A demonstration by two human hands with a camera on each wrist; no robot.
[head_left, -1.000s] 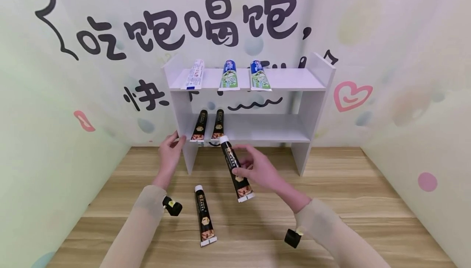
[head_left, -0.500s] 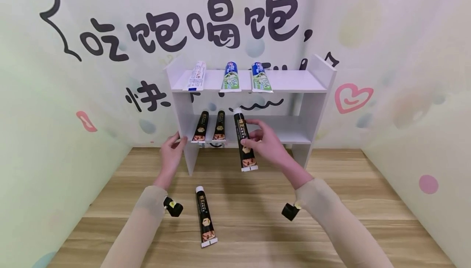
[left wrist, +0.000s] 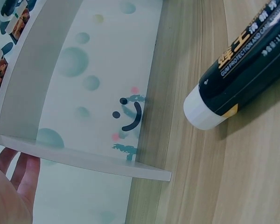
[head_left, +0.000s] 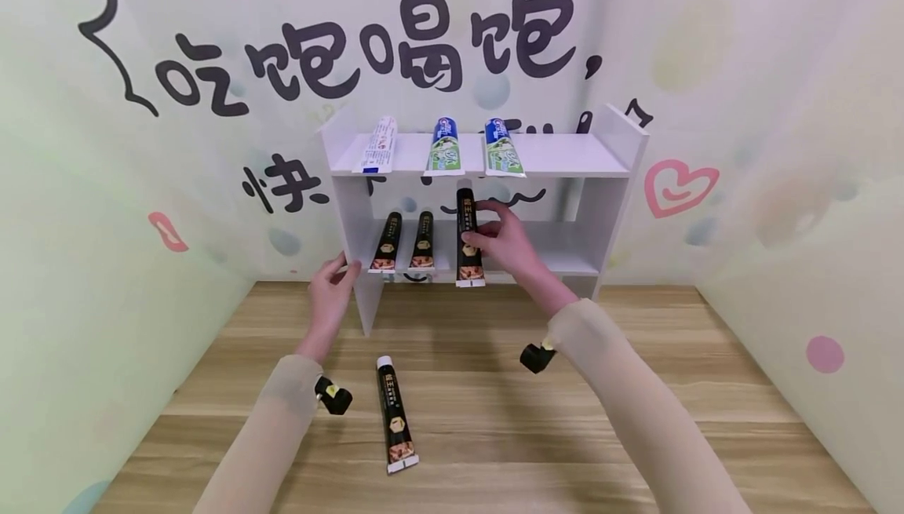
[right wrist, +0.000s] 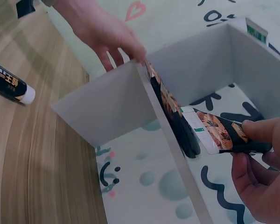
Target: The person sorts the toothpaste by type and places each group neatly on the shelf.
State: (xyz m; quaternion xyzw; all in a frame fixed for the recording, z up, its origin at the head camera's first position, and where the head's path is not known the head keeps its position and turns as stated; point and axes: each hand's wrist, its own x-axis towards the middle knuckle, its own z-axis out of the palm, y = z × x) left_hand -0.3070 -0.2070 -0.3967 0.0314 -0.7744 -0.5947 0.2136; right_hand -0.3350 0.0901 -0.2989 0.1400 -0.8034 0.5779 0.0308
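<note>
With two black tubes [head_left: 404, 242] already lying on the lower shelf [head_left: 537, 251], the right hand [head_left: 504, 241] pinched a third tube [head_left: 468, 238] just beside them, the left hand [head_left: 330, 295] rested open-fingered against the shelf's side, and one tube [head_left: 395, 413] remained on the counter [head_left: 494, 420].

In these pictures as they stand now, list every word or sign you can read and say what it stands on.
"吃饱喝饱," on the back wall.
"快" on that wall, left of the white shelf.
"GUM PROTECTION AND CARE" on the black tube on the floor.
Print on the shelved tubes and the right hand's held tube: too small.
</note>
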